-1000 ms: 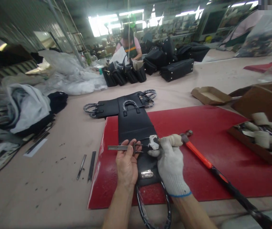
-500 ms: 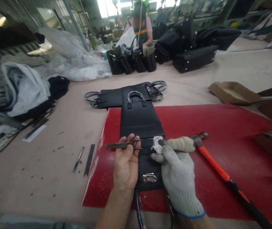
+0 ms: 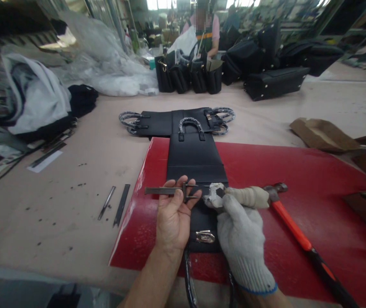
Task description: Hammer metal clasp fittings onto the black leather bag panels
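Observation:
Bare-skinned, my left hand [image 3: 174, 218] is closed round a dark metal two-pronged punch [image 3: 163, 191], its prongs pointing right. My right hand [image 3: 242, 237], in a white knit glove, grips a tool with a cloth-wrapped handle [image 3: 248, 196]. At that tool's left end is a crumpled white piece [image 3: 215, 194], close to the prong tips; I cannot tell whether they touch. Below both hands lies a flat black bag panel [image 3: 195, 152] with a wrapped handle and a metal clasp [image 3: 205, 236]. Part of the panel is hidden by my hands.
Under the panel is a red mat [image 3: 285, 171], with a red-handled hammer [image 3: 292, 224] on the right. Two slim metal tools [image 3: 121, 205] lie left. Further off are more bag panels [image 3: 157, 124], finished black bags [image 3: 275, 81], plastic wrap [image 3: 118, 77] and a person [image 3: 206, 34].
The punch prongs and the white-tipped tool have come closer together. My view has shifted slightly, so the table things appear further right. Both hands keep their hold.

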Demonstrator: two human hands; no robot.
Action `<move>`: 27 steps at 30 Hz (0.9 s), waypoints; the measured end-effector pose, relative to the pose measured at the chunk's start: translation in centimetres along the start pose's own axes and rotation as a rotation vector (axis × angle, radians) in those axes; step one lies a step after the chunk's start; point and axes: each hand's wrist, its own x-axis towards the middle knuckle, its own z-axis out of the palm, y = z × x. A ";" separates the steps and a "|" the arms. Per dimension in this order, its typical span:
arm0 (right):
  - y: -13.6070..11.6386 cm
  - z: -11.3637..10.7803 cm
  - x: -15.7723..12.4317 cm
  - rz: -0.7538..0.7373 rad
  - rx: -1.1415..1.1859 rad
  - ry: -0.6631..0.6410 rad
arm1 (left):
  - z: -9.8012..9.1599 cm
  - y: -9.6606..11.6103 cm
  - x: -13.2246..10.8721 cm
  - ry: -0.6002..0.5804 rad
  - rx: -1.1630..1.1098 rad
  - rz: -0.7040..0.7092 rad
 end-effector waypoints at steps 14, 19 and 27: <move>-0.4 0.5 0.0 0.102 0.019 -0.112 | 0.1 0.2 0.0 0.009 -0.066 -0.034; -0.2 0.4 -0.1 0.081 0.021 -0.110 | 0.1 0.2 -0.1 0.004 -0.085 -0.034; -0.2 0.1 0.0 0.102 -0.029 -0.136 | 0.1 0.3 0.0 0.000 -0.087 -0.036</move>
